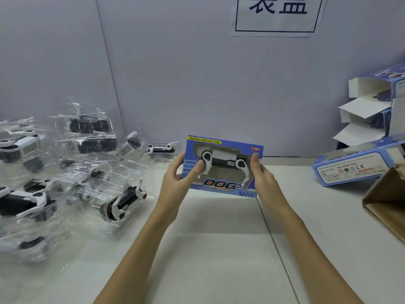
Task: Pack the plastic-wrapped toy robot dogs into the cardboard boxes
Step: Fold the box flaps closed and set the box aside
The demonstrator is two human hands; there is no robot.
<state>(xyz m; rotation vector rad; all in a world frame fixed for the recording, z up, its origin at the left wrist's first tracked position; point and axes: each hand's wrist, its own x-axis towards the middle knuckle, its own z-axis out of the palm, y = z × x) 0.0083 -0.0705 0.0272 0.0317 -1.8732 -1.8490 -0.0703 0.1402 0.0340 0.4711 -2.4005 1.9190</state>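
Both hands are holding a blue windowed cardboard box (pixel 223 166) with a white-and-black toy robot dog inside, above the white table (pixel 219 249): the left hand (pixel 177 172) is gripping its left end, the right hand (pixel 260 172) its right. If either grip is loosening, the box could be dropping. Clear-wrapped dogs (pixel 65 172) are waiting far left, open blue boxes (pixel 368 110) right.

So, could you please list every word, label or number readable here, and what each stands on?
"FUNNY MOVING DOG", "DOG", "LIGHTING": front of the blue box held by the left hand and right hand.
"No 5599-20A", "CE", "WARNING": the lying box; finer print blurred.
Two large Chinese characters, cut off: wall sign.
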